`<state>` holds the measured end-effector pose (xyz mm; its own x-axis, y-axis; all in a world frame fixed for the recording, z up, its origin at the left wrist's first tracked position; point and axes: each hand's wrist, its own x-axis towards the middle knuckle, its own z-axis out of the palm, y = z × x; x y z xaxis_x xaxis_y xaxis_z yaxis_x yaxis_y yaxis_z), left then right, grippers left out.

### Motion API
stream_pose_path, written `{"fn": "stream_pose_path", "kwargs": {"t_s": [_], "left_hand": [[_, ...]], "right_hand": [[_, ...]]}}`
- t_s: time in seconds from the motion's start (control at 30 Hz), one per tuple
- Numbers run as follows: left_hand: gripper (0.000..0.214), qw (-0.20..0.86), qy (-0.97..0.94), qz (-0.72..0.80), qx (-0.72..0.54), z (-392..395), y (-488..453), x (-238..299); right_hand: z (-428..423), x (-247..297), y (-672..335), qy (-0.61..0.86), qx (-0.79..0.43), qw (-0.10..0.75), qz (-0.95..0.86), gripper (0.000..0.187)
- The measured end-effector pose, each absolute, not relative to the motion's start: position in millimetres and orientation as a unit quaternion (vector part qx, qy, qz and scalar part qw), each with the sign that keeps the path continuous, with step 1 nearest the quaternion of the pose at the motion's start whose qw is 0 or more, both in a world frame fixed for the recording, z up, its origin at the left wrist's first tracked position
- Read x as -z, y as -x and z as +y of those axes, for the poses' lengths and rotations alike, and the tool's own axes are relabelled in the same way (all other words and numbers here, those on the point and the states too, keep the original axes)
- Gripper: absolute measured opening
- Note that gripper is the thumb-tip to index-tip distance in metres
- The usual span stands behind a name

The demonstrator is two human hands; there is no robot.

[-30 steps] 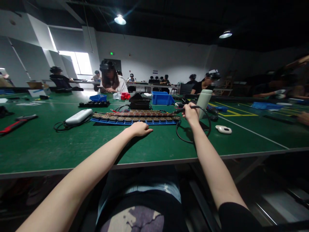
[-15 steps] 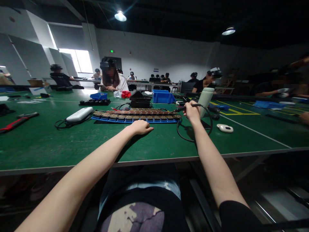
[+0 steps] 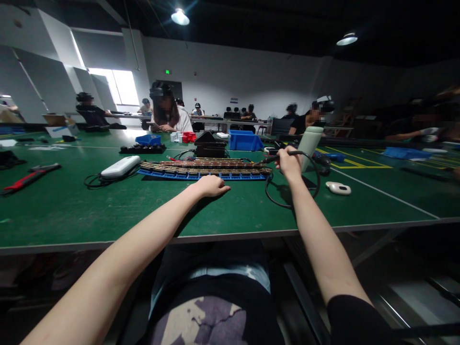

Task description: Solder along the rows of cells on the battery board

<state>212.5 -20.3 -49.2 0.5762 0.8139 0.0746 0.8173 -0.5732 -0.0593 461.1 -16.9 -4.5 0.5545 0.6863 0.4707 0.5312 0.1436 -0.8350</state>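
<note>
No legible text or numbers anywhere.

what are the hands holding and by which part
The right hand holds a dark corded tool by its handle; whether the left hand holds anything cannot be told.

Strand-lined blue rack, flat; dark corded tool aslant, tip seemingly near rack's right end
</note>
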Motion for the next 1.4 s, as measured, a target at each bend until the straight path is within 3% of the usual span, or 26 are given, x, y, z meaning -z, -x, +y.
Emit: {"fn": "stream_pose_path", "kwargs": {"t_s": [1.4], "left_hand": [[0.055,0.048,0.884,-0.465,0.022,-16.6,-212.3,52.9]], "right_hand": [[-14.2,7.1,-462.6,0.639,-0.056,0.596,-0.483,0.019]]}}
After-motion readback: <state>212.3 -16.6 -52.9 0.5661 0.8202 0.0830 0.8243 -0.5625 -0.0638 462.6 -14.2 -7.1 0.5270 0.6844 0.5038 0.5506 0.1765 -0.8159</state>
